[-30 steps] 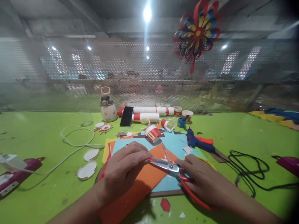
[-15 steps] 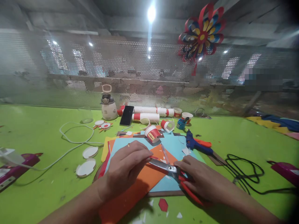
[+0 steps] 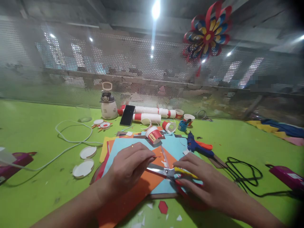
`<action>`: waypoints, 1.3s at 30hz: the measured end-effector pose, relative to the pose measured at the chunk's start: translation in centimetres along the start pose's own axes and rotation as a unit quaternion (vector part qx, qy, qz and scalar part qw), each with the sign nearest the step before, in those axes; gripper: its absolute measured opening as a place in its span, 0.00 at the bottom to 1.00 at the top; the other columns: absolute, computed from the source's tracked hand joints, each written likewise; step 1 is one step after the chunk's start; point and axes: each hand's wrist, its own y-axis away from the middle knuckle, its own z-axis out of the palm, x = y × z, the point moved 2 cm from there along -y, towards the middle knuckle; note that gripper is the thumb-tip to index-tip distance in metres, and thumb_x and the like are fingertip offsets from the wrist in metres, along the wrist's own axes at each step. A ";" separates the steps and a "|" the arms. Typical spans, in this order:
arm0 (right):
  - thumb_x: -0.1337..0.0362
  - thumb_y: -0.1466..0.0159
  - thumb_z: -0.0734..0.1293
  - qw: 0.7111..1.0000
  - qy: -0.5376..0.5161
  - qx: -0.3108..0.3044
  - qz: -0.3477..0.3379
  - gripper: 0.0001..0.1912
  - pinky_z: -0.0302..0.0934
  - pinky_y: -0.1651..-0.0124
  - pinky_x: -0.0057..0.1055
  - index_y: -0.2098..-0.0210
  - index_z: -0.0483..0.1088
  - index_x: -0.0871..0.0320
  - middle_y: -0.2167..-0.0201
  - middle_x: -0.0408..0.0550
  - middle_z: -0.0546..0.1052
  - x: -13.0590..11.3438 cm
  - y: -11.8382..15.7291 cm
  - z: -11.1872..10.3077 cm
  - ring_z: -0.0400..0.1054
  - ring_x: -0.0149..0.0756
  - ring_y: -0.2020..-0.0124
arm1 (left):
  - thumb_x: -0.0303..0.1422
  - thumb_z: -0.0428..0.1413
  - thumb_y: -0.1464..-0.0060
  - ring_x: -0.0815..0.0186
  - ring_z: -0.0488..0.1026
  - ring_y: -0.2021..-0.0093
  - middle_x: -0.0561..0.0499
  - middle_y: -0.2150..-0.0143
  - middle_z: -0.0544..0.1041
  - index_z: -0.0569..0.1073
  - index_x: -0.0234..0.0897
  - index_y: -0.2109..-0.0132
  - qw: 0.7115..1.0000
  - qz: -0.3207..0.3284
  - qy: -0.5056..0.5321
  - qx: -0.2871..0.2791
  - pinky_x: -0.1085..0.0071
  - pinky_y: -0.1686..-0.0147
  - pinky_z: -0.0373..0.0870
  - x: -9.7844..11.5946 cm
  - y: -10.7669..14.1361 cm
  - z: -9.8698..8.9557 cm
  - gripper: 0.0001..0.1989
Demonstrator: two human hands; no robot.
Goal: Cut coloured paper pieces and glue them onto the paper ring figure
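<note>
My left hand (image 3: 133, 166) is closed in a pinch on a small red piece of paper (image 3: 157, 156), mostly hidden by the fingertips. Just below those fingertips lie the metal blades of the scissors (image 3: 158, 169), pointing left over orange paper (image 3: 140, 186). My right hand (image 3: 198, 177) is around the scissors' red and yellow handles, its fingers loosely spread and the thumb underneath. The orange sheet rests on light blue paper (image 3: 125, 145). White scraps and a slim clear stick (image 3: 164, 155) lie beyond the blades. A red paper hexagon (image 3: 163, 207) is on the green table.
Behind the papers are a cut paper cup (image 3: 154, 135), white tubes (image 3: 147, 118), a phone (image 3: 127, 115) and a bottle (image 3: 109, 107). A blue glue gun (image 3: 198, 147) with a black cable lies right. White discs (image 3: 83, 168) and a white cord (image 3: 71, 144) are left.
My right hand's fingers have loosened and spread on the scissors, so the yellow inside of a handle shows. The blades now sit slightly lower, apart from the red piece in my left hand.
</note>
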 end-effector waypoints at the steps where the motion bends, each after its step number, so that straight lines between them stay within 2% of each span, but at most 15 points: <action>1: 0.65 0.34 0.61 0.999 -0.024 0.019 -0.010 0.12 0.62 0.54 0.34 0.51 0.67 0.51 0.56 0.49 0.71 -0.5 -0.2 -0.2 0.66 0.37 0.56 | 0.19 0.54 0.45 0.67 0.72 0.69 0.45 0.69 0.76 0.72 0.32 0.59 1.000 0.000 0.001 -0.001 0.72 0.70 0.71 0.0 0.0 0.0 0.08; 6: 0.62 0.35 0.63 0.986 -0.111 0.119 -0.039 0.07 0.62 0.63 0.31 0.61 0.72 0.57 0.67 0.46 0.74 -2.5 -1.5 -0.9 0.68 0.34 0.66 | 0.20 0.54 0.45 0.68 0.73 0.70 0.47 0.71 0.77 0.73 0.34 0.61 1.000 -0.029 0.005 -0.004 0.74 0.70 0.70 0.0 0.0 0.1 0.07; 8: 0.62 0.36 0.65 0.979 -0.147 0.142 -0.022 0.07 0.62 0.64 0.31 0.64 0.73 0.59 0.69 0.46 0.75 -3.0 -2.2 -1.1 0.68 0.33 0.67 | 0.21 0.55 0.45 0.69 0.73 0.71 0.49 0.72 0.78 0.74 0.34 0.62 0.998 -0.066 0.016 -0.012 0.75 0.71 0.70 0.1 0.0 0.2 0.06; 11: 0.62 0.37 0.66 0.964 -0.227 0.135 0.010 0.08 0.63 0.62 0.30 0.63 0.74 0.58 0.67 0.46 0.76 -3.6 -3.0 -1.0 0.70 0.34 0.65 | 0.25 0.56 0.45 0.69 0.74 0.73 0.50 0.73 0.79 0.77 0.34 0.66 0.984 -0.160 0.069 -0.030 0.75 0.70 0.70 0.1 0.0 0.4 0.05; 14: 0.61 0.38 0.67 0.929 -0.352 0.108 0.041 0.08 0.64 0.61 0.29 0.62 0.75 0.58 0.66 0.46 0.77 -3.8 -3.8 -0.4 0.70 0.32 0.64 | 0.30 0.57 0.45 0.68 0.75 0.73 0.50 0.74 0.79 0.78 0.34 0.68 0.937 -0.302 0.169 -0.045 0.75 0.70 0.70 -0.1 -0.1 0.9 0.06; 17: 0.61 0.40 0.69 0.877 -0.466 0.090 0.074 0.07 0.63 0.65 0.25 0.65 0.75 0.58 0.69 0.43 0.78 -3.7 -4.4 0.4 0.70 0.29 0.68 | 0.34 0.59 0.48 0.69 0.74 0.74 0.51 0.76 0.78 0.77 0.34 0.70 0.856 -0.437 0.274 -0.041 0.76 0.72 0.69 -0.1 -0.1 1.4 0.08; 19: 0.61 0.40 0.70 0.854 -0.506 0.084 0.087 0.06 0.62 0.67 0.23 0.67 0.75 0.59 0.72 0.43 0.77 -3.5 -4.7 0.9 0.68 0.27 0.71 | 0.36 0.60 0.49 0.69 0.73 0.75 0.52 0.77 0.77 0.77 0.34 0.72 0.809 -0.486 0.329 -0.039 0.76 0.72 0.68 -0.1 -0.1 1.7 0.09; 22: 0.61 0.40 0.70 0.836 -0.536 0.079 0.086 0.08 0.60 0.69 0.24 0.69 0.74 0.60 0.74 0.44 0.76 -3.2 -4.9 1.5 0.65 0.26 0.73 | 0.37 0.62 0.51 0.70 0.71 0.75 0.51 0.79 0.77 0.76 0.33 0.73 0.768 -0.514 0.380 -0.042 0.75 0.72 0.68 0.0 0.0 2.0 0.11; 27: 0.62 0.39 0.70 0.803 -0.589 0.059 0.071 0.07 0.59 0.67 0.27 0.67 0.74 0.61 0.72 0.47 0.77 -2.5 -4.9 2.4 0.66 0.29 0.71 | 0.37 0.63 0.53 0.69 0.70 0.75 0.51 0.79 0.76 0.74 0.33 0.74 0.736 -0.528 0.422 -0.041 0.74 0.72 0.67 -0.2 0.6 2.3 0.12; 32: 0.62 0.39 0.70 0.799 -0.594 0.061 0.069 0.07 0.60 0.66 0.27 0.65 0.75 0.61 0.71 0.47 0.78 -2.6 -4.8 2.4 0.68 0.29 0.70 | 0.38 0.63 0.52 0.70 0.70 0.76 0.51 0.79 0.76 0.74 0.33 0.75 0.739 -0.532 0.411 -0.044 0.74 0.73 0.65 -0.3 0.5 2.3 0.12; 35: 0.58 0.40 0.70 0.815 -0.563 0.100 0.092 0.11 0.60 0.69 0.26 0.70 0.75 0.61 0.76 0.44 0.76 -3.0 -4.9 2.1 0.66 0.27 0.74 | 0.38 0.63 0.54 0.70 0.69 0.78 0.51 0.81 0.75 0.74 0.33 0.76 0.747 -0.536 0.389 -0.055 0.74 0.74 0.65 -0.1 0.4 2.5 0.13; 39: 0.58 0.42 0.71 0.827 -0.530 0.138 0.123 0.12 0.58 0.72 0.27 0.76 0.72 0.61 0.80 0.42 0.72 -3.3 -5.0 2.1 0.62 0.26 0.78 | 0.39 0.64 0.55 0.70 0.69 0.78 0.52 0.81 0.75 0.74 0.33 0.76 0.755 -0.541 0.366 -0.062 0.75 0.74 0.64 0.3 0.4 2.6 0.13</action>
